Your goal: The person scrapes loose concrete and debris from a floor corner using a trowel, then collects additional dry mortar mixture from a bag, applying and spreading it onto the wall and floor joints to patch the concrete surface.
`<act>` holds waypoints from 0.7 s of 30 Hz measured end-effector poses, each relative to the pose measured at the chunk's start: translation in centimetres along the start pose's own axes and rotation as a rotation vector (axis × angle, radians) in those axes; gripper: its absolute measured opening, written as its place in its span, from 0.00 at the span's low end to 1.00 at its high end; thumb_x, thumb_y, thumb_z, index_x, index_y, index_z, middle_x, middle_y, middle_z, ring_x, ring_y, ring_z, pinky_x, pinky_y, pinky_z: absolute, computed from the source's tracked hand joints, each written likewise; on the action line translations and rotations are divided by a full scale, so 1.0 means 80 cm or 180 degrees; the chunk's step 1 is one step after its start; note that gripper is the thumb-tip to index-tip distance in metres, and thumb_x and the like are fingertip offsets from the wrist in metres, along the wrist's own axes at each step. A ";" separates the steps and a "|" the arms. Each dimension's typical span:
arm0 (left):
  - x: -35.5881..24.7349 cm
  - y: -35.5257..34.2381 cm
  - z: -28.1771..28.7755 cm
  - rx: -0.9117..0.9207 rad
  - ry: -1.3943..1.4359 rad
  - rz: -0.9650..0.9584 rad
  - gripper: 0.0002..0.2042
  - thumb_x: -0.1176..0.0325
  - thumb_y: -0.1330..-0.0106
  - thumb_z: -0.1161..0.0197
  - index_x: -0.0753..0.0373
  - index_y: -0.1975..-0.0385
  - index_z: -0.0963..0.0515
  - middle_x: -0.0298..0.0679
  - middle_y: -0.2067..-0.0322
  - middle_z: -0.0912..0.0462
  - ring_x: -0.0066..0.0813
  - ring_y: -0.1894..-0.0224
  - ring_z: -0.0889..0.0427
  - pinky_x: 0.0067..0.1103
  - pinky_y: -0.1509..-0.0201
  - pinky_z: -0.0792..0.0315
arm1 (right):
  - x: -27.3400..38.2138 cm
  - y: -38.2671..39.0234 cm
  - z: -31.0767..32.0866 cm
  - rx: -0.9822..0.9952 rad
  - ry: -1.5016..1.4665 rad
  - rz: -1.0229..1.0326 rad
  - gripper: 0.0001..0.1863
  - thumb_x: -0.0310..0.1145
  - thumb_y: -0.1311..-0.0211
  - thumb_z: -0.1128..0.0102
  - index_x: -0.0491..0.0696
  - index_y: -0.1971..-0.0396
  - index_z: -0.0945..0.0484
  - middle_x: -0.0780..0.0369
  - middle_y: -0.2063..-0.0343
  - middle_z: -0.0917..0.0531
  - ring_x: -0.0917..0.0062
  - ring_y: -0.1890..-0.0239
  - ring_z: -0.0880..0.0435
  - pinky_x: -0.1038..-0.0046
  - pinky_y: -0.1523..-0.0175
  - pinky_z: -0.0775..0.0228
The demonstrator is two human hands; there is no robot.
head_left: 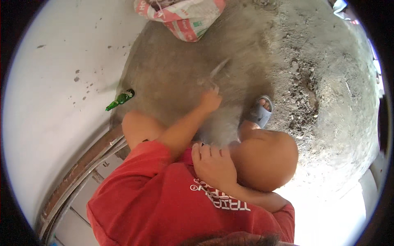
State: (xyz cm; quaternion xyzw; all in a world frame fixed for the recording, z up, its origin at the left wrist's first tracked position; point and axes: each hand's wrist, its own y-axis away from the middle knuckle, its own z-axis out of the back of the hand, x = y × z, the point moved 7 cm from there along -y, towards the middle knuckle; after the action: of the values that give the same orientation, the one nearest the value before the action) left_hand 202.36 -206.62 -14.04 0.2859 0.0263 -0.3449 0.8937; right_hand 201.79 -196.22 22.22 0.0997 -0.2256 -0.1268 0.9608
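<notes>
My left hand [210, 101] is closed round the handle of a trowel [219, 67], its narrow pale blade smeared by motion. The blade points away from me and to the right, low over the damp grey cement floor [172, 61]; whether it touches the surface I cannot tell. Close to my body, my right hand [216, 166] lies flat by my lap and right thigh, fingers slightly apart and holding nothing.
A green glass bottle [121, 99] lies at the foot of the white wall [74, 53]. Ahead stands a red-and-white woven sack [186, 18]. My sandalled right foot [262, 110] rests near rough, crumbly ground [303, 94]. A brown curved frame [82, 168] runs along the lower left.
</notes>
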 end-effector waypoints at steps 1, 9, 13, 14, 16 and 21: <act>0.012 0.000 0.007 0.0428 0.0204 0.0065 0.24 0.57 0.32 0.48 0.73 0.47 0.25 0.64 0.54 0.19 0.58 0.50 0.18 0.47 0.44 0.27 | -0.002 0.000 -0.001 0.0088 -0.0162 -0.0040 0.17 0.36 0.37 0.50 0.44 0.54 0.21 0.53 0.66 0.18 0.64 0.66 0.22 0.51 0.50 0.30; 0.096 -0.064 0.095 0.0951 -0.0622 0.0453 0.17 0.62 0.36 0.38 0.71 0.56 0.22 0.57 0.54 0.17 0.55 0.50 0.17 0.43 0.45 0.25 | -0.031 0.008 0.014 -0.0144 -0.0199 -0.0338 0.16 0.35 0.36 0.50 0.45 0.54 0.21 0.55 0.66 0.18 0.63 0.63 0.21 0.51 0.49 0.31; -0.014 -0.039 0.021 0.0254 0.1136 0.1391 0.20 0.62 0.38 0.37 0.73 0.53 0.25 0.59 0.54 0.18 0.57 0.52 0.17 0.43 0.48 0.24 | -0.052 -0.005 0.054 -0.0154 -0.0448 -0.0410 0.17 0.34 0.38 0.48 0.45 0.52 0.21 0.58 0.67 0.20 0.67 0.63 0.21 0.57 0.48 0.31; -0.025 -0.028 0.019 0.0251 0.0991 0.1314 0.20 0.63 0.36 0.39 0.73 0.51 0.25 0.60 0.51 0.19 0.57 0.50 0.18 0.42 0.46 0.25 | -0.058 -0.006 0.068 -0.0189 -0.0666 -0.0368 0.17 0.33 0.38 0.47 0.45 0.51 0.22 0.59 0.67 0.21 0.68 0.64 0.21 0.59 0.48 0.30; -0.038 -0.024 0.031 0.0405 0.0893 0.0979 0.19 0.66 0.31 0.44 0.74 0.48 0.26 0.63 0.46 0.23 0.55 0.45 0.21 0.40 0.43 0.27 | -0.081 -0.007 0.090 -0.0252 -0.0956 -0.0403 0.19 0.33 0.39 0.47 0.44 0.49 0.22 0.60 0.67 0.22 0.69 0.64 0.21 0.62 0.49 0.30; -0.008 -0.117 0.140 0.0062 0.0145 -0.0033 0.20 0.64 0.35 0.42 0.75 0.50 0.26 0.62 0.55 0.18 0.58 0.51 0.18 0.42 0.47 0.25 | -0.108 -0.007 0.102 -0.0466 -0.1154 -0.0598 0.21 0.34 0.41 0.46 0.44 0.48 0.23 0.61 0.66 0.22 0.69 0.64 0.21 0.63 0.53 0.29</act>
State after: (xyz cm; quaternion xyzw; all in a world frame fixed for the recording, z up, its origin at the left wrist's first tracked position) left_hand 194.29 -217.78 -9.14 0.3022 0.0448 -0.3432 0.8882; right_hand 190.46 -195.38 25.68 0.0259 -0.3746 -0.2477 0.8931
